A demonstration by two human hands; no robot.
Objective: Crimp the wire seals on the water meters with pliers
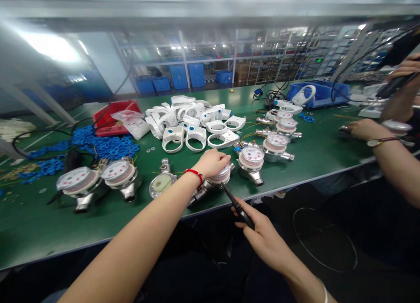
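The round meter (pixel 219 179) being handled sits at the near edge of the green worktop (pixel 65 231), directly in front of the person, probably so that both hands can reach it without stretching. The left hand (pixel 212 164), with a red bracelet (pixel 195 174) at the wrist, lies over the top of this meter with its fingers curled in, seemingly to steady the body from above; whether the fingertips also pinch some small part cannot be told, since they are hidden. The right hand (pixel 260 228) is closed around a slim black-handled tool (pixel 243 212), its tip slanting up to the meter's near side; this low grip seems chosen to leave the view of the tip open and the forearms uncrossed. More meters (pixel 252 156) stand in a line to the right, dials up, perhaps so each can be read and picked up easily, and two others (pixel 118 172) stand to the left, beside an open metal body (pixel 162 183). White ring-shaped brackets (pixel 196 137) are heaped behind, and loose blue pieces (pixel 98 141) lie spilled before a red bin (pixel 113 117), likely placed within arm's reach as a supply. At the far right, a co-worker's hand (pixel 365 131) rests low, well apart from these
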